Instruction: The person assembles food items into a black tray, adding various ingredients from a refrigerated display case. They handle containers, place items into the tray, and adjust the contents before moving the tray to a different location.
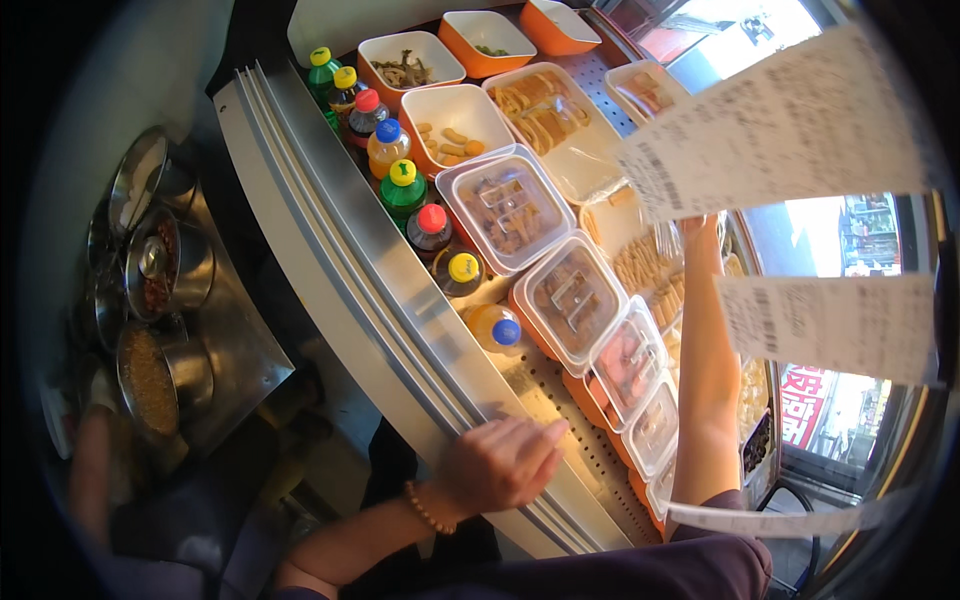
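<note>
One left hand [497, 465] rests loosely curled, empty, on the ribbed metal ledge [330, 240]; right hand hidden behind paper slips [780, 125].

Left hand [497, 465] flat, right arm outstretched.

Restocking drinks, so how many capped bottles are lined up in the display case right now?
8 bottles, in one diagonal row along the case's metal rail: yellow cap, yellow, red, blue, yellow, red, yellow, blue. More may be hidden.
</note>
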Available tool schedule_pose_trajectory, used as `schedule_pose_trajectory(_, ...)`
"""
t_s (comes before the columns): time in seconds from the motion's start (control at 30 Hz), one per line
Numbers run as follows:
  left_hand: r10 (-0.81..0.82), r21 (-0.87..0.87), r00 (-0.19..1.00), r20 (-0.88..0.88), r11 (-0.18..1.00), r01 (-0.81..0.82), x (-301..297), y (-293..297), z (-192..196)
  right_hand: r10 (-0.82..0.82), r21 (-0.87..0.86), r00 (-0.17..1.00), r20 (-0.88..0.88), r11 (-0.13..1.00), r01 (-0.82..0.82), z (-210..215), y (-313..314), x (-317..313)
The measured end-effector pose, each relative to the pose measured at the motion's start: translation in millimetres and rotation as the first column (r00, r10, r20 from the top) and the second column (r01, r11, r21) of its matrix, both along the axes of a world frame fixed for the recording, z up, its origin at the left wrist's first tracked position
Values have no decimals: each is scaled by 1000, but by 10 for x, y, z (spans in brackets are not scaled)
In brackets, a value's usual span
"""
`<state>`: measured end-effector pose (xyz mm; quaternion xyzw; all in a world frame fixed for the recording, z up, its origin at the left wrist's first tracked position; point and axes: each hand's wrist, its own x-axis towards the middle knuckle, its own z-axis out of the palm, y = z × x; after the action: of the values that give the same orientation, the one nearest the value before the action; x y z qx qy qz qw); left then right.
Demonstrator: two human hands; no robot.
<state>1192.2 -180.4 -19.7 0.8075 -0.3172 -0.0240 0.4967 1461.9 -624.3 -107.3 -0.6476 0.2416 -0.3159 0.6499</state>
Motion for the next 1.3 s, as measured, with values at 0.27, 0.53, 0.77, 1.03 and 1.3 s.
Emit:
schedule_pose_trajectory(0.27,130,-153,970,-206,975,-163,-342,-205,206,-76,35,997,-4,996,76,327,-376,-3507)
schedule_pose_trajectory(0.53,-298,-369,295,-908,901,-227,-1740,-465,843,-109,815,977,-185,539,214,1723,1206,-6686)
schedule_pose_trajectory(0.77,-206,-279,397,-894,951,-134,-2525,-694,1357,94,561,946,-310,821,102,2424,1511,-7946)
schedule_pose_trajectory(1.03,-336,-455,527,-781,884,-110,-2681,-346,2568,-353,370,935,-35,865,340,3653,2054,-8348)
schedule_pose_trajectory(1.3,-581,-576,595,-555,785,229,-2096,-1573,3721,-200,145,970,141,973,180,4895,1320,-8169)
